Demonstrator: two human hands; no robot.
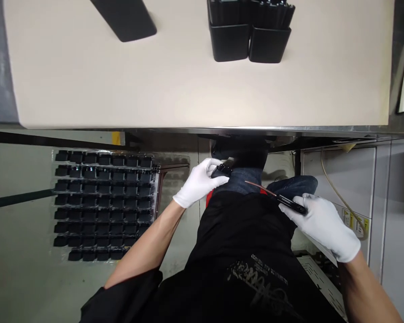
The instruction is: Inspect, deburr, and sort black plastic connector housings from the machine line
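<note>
Right grip point(318, 224): pressed around slim black bar point(291, 204), long axis 10-to-4 o'clock; copper-coloured strip point(259, 188) runs toward 10 o'clock, nearer left grip point(198, 184), pinching small black part point(223, 169).

L hand point(198, 181) in white glove, fingers closed on small blk part point(224, 169). R hand point(323, 226), same glove, grips long blk piece point(291, 203) w/ thin copper-brown strip point(261, 189) sticking out twd L hand. Hands apart, above dark jeans point(296, 185). Clear-sheet tray of blk parts point(104, 204) at 9 o'clock. 2 blk bins point(249, 45) on beige bench top point(188, 89) at 12, blk flat slab point(124, 18) at 11. Pale cable point(336, 188) at 3.
</note>
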